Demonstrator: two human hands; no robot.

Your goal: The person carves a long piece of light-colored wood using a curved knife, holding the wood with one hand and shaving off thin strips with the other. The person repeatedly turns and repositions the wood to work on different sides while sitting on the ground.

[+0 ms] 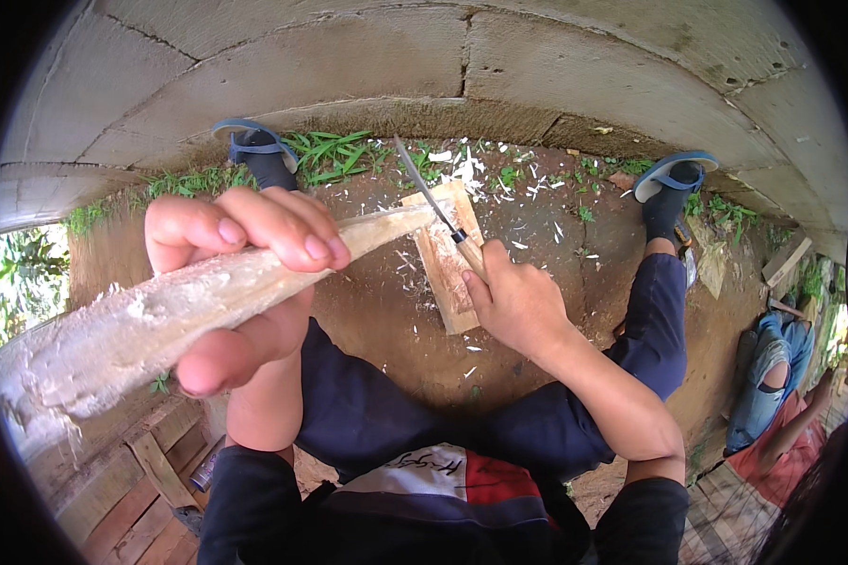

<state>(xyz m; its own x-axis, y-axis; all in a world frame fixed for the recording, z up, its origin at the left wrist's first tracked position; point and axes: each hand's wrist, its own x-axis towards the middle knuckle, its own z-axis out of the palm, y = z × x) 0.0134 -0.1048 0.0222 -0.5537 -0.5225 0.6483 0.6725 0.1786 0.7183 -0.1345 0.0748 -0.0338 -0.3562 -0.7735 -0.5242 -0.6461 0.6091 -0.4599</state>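
Observation:
A long, pale, rough-hewn piece of wood (151,320) slants across from the left rim, thick there and tapering toward the middle. My left hand (254,273) is wrapped round it, thumb below and fingers over the top. In my right hand (518,301) is a knife (424,188) with a light wooden handle and a thin dark blade pointing up and away. The blade crosses close to the wood's thin end; whether they touch I cannot tell. Beneath that end, a flat wooden board (448,287) lies on the ground.
White shavings (499,174) and grass tufts (330,165) lie along the foot of a block wall (367,61). My sandalled feet rest either side. Stacked planks (127,490) stand at lower left. Another person (782,414) in a red top and jeans sits at the right.

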